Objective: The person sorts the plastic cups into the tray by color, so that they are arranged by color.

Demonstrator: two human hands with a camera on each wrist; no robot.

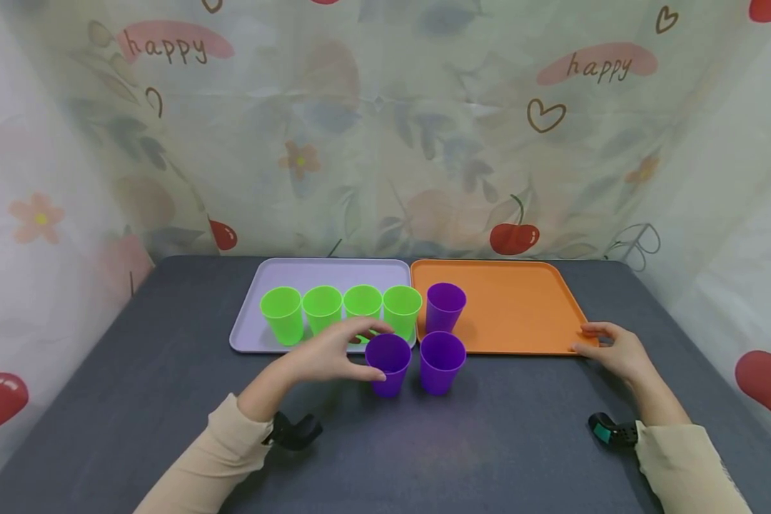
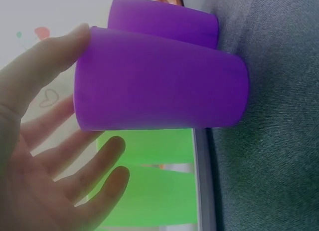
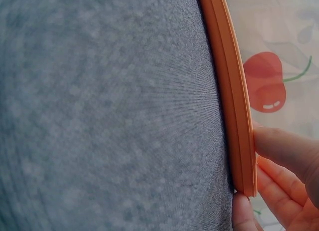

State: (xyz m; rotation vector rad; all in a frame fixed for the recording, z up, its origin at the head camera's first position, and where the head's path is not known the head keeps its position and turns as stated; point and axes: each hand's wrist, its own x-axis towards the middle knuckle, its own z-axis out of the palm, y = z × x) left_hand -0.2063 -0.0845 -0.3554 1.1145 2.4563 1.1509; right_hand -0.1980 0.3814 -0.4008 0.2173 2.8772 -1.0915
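Observation:
My left hand (image 1: 334, 353) is around the upper part of a purple cup (image 1: 388, 371) that stands upright on the table, thumb at the near side of its rim and straight, spread fingers on the far side. In the left wrist view the thumb tip (image 2: 82, 34) is right at the rim of the purple cup (image 2: 159, 81), which hides some fingertips. A second purple cup (image 1: 442, 368) stands just right of it. At the right, my right hand (image 1: 620, 350) grips the near right corner of the orange tray (image 1: 514, 307), thumb on its edge.
A third purple cup (image 1: 445, 307) stands on the orange tray's left end. The lilac tray (image 1: 334, 269) adjoins it on the left, bearing a row of several green cups (image 1: 283, 314). Behind the dark grey table (image 1: 488, 442) hangs a printed curtain (image 1: 379, 143).

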